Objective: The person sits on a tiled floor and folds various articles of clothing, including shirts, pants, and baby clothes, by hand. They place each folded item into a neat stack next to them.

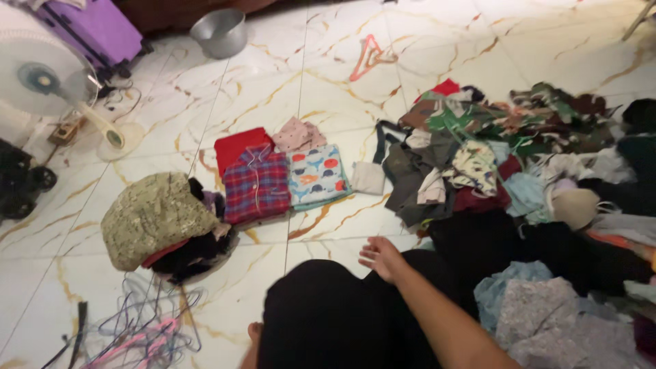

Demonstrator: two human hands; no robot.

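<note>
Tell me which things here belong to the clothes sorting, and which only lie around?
Belonging: right hand, open above the floor; unsorted clothes heap; folded plaid shirt; folded whale-print garment; bundle; loose hangers.

Lying about: fan; metal bowl; purple suitcase.

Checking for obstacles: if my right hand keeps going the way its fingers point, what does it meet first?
The right hand points up and left over bare marble floor; first in line looks like the folded whale-print garment, though depth is unclear.

I see a glossy white marble floor (437,41) with gold veins, a white standing fan (41,78), and a purple suitcase (102,27).
</note>
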